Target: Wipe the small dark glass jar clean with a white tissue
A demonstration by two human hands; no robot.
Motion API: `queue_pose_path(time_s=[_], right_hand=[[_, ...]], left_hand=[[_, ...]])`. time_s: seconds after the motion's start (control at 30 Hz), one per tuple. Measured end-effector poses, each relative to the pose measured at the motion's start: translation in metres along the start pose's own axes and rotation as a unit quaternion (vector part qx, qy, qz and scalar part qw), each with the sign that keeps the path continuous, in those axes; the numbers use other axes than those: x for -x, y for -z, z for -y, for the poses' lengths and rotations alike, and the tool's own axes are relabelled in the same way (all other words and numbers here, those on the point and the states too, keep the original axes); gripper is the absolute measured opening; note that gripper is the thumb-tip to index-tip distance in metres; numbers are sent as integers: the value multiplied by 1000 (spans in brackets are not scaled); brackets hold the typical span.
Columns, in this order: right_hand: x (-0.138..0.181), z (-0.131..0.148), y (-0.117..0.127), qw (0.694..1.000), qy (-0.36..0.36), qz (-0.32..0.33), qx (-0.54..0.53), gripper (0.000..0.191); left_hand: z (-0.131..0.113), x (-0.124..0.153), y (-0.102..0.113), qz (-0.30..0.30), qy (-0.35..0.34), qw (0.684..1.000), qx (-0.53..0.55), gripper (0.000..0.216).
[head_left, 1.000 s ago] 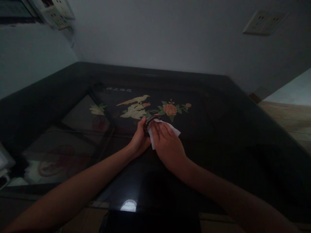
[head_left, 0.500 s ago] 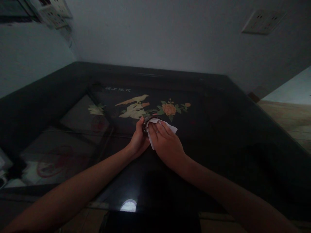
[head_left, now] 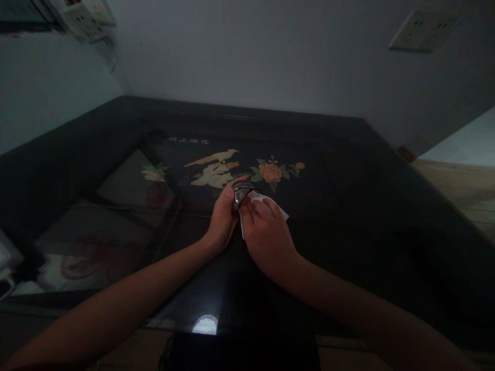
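My left hand (head_left: 221, 220) is wrapped around a small dark, glossy object (head_left: 242, 191) with a shiny rim, its thumb on the near left side. The object's kind cannot be made out in the dim light. My right hand (head_left: 270, 239) is closed on a white wipe (head_left: 281, 210), which looks like tissue or thin cloth. Its bent fingers press the wipe against the object's right side. Both hands are together above the dark glossy table (head_left: 348, 247). The object's lower part is hidden by my fingers.
A bird-and-flower picture (head_left: 270, 172) decorates the tabletop, with pale lettering above it. At the left edge is a white device (head_left: 8, 255), cut off by the frame. A wall socket (head_left: 423, 32) sits at upper right, and more sockets (head_left: 83, 23) are at upper left.
The wipe and my right fingers have shifted slightly right and down off the object's top, showing more of its dark shiny surface. My left hand has turned a little around it.
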State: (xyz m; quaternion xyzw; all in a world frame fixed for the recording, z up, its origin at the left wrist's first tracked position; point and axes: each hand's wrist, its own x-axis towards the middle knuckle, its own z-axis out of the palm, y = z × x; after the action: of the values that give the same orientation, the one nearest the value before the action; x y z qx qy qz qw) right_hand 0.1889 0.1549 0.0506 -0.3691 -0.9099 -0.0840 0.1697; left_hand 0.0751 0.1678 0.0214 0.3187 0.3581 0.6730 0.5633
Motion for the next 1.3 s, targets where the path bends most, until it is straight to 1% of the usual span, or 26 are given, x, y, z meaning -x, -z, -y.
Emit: queue_pose_path(time_s=[0.1, 0.17, 0.23, 0.3, 0.37, 0.4, 0.43, 0.5, 0.57, 0.67, 0.73, 0.8, 0.9, 0.97, 1.03, 1.17, 1.23, 1.3], right_hand=[[-4, -6, 12, 994, -2, 26, -109, 22], [-5, -10, 17, 981, -27, 41, -189, 16], [-6, -13, 19, 955, -67, 46, -284, 14], [-5, -11, 17, 918, -98, 34, -384, 16], [-2, -7, 12, 889, -102, 11, -447, 23], [-1, -4, 9, 885, -94, 1, -456, 28], [0, -1, 7, 889, -84, -4, -451, 33], [0, 2, 5, 909, -58, 1, -413, 35], [-1, 1, 7, 933, -30, 22, -357, 29], [-4, -4, 11, 970, 1, 51, -236, 19], [-4, -6, 12, 987, 18, 56, -147, 18], [-3, -6, 9, 996, 33, 45, -76, 25], [0, -3, 0, 999, 35, 24, -19, 45], [1, -2, -4, 999, 26, 21, -17, 58], [1, -2, -3, 998, 17, 32, -43, 66], [0, -1, 7, 988, -7, 79, -136, 65], [-1, 0, 9, 983, -22, 85, -159, 63], [-1, 1, 8, 982, -37, 77, -167, 62]], left_hand=[[0, 1, 2, 18, -13, 999, -26, 38], [-1, 1, 1, 21, -8, 999, -29, 41], [-2, 1, 1, 16, 10, 1000, -20, 44], [-4, 0, -1, 8, 32, 999, -1, 47], [-5, -1, -2, -2, 51, 998, 25, 49], [-6, -2, -2, -5, 59, 997, 39, 48], [-6, -2, -3, -7, 66, 996, 53, 48], [-7, -3, -3, -10, 76, 995, 70, 48], [-6, -2, -3, -11, 82, 994, 72, 49], [-5, -2, -3, -10, 88, 994, 60, 50], [-5, -2, -3, -15, 91, 994, 51, 48], [-6, -3, -4, -24, 93, 994, 45, 45], [-7, -4, -6, -30, 95, 994, 42, 45], [-7, -4, -6, -32, 94, 994, 42, 45], [-7, -4, -6, -36, 98, 994, 43, 46], [-6, -5, -6, -36, 105, 993, 41, 45], [-4, -5, -6, -31, 81, 996, 32, 43], [-3, -4, -4, -24, 49, 998, 19, 40]])
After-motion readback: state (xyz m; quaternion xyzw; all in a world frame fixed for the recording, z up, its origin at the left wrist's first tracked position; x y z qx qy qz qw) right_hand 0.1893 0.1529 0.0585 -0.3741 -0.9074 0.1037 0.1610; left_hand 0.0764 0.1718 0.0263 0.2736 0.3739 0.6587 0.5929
